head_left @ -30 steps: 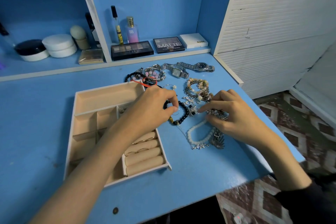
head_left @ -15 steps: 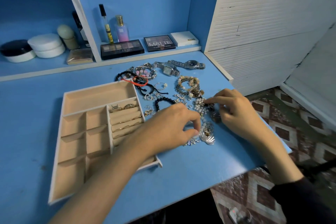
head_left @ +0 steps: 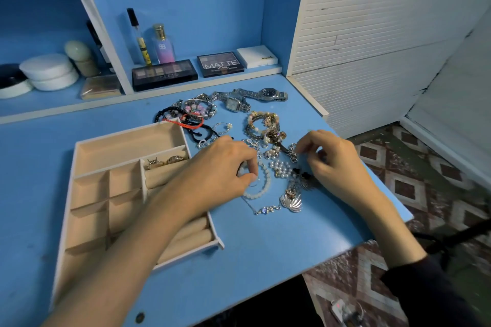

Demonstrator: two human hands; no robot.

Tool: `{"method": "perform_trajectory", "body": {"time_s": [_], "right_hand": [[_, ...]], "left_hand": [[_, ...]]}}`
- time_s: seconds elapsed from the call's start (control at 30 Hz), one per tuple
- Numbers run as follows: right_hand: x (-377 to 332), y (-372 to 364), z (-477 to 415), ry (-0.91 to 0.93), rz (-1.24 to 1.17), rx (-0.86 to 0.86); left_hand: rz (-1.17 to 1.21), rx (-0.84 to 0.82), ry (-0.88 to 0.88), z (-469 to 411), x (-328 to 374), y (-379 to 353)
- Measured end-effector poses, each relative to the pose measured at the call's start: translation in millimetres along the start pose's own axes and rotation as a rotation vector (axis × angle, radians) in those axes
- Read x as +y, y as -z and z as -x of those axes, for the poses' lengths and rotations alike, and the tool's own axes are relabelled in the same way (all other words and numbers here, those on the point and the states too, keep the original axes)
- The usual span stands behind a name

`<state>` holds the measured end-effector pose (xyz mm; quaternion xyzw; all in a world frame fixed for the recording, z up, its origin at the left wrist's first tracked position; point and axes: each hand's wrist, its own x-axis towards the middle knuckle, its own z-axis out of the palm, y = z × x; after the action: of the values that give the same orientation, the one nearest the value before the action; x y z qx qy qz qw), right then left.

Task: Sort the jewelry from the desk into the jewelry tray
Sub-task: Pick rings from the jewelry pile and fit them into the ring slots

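Sorting jewelry at a smooth, blue-painted tabletop (head_left: 265, 260), a person worked with both bare hands, seen from above. A pale, shallow jewelry tray (head_left: 125, 150) sat on the left side. It was a rectangle split into one long compartment, several square ones and a column of soft padded rolls. Two gold-toned rings (head_left: 164, 160) sat at the top of the rolls.

The left hand (head_left: 225, 167) reached just past the tray's right edge, thumb and forefinger curled and pinching what looked like a thin hoop (head_left: 253, 182). The hoop lay against a bracelet of milky round beads (head_left: 261, 191). The right hand (head_left: 337, 162), fingers curled, pinched at a silvery chain (head_left: 293, 152), though blur made that grip hard to confirm.

The step appeared to be freeing one small piece from the tangle. It would go best lifted straight up and slowly, with the right hand pinning the neighbouring strands so nothing dragged along. If the piece proved to be a ring, it would belong between the rolls beside the others.

The loose pile (head_left: 268, 138) lay on the tabletop to the right of the tray. It held two metal-link watches (head_left: 265, 94), black and red cord bracelets (head_left: 191, 125), a knot of small pearls (head_left: 281, 168) and a shiny ridged wing-shaped pendant (head_left: 292, 202).
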<state>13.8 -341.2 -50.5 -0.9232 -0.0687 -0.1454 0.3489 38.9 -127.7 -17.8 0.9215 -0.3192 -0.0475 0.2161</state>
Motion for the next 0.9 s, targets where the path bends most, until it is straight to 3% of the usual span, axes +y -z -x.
{"method": "perform_trajectory", "body": {"time_s": [0.17, 0.37, 0.67, 0.9], "right_hand": [[4.7, -4.1, -1.0, -0.084, -0.08, 0.148], [10.4, -10.5, 0.3, -0.052, 0.129, 0.165], [9.7, -14.0, 0.4, -0.036, 0.156, 0.159], [6.4, -17.0, -1.6, 0.131, 0.301, 0.028]], "left_hand": [[0.037, -0.062, -0.076, -10.3, 15.2, -7.6], [0.029, -0.116, -0.06, -8.7, 14.2, -11.6], [-0.011, -0.022, -0.042, -6.7, 5.7, 0.4], [-0.005, -0.083, -0.078, -15.7, 11.0, -8.3]]}}
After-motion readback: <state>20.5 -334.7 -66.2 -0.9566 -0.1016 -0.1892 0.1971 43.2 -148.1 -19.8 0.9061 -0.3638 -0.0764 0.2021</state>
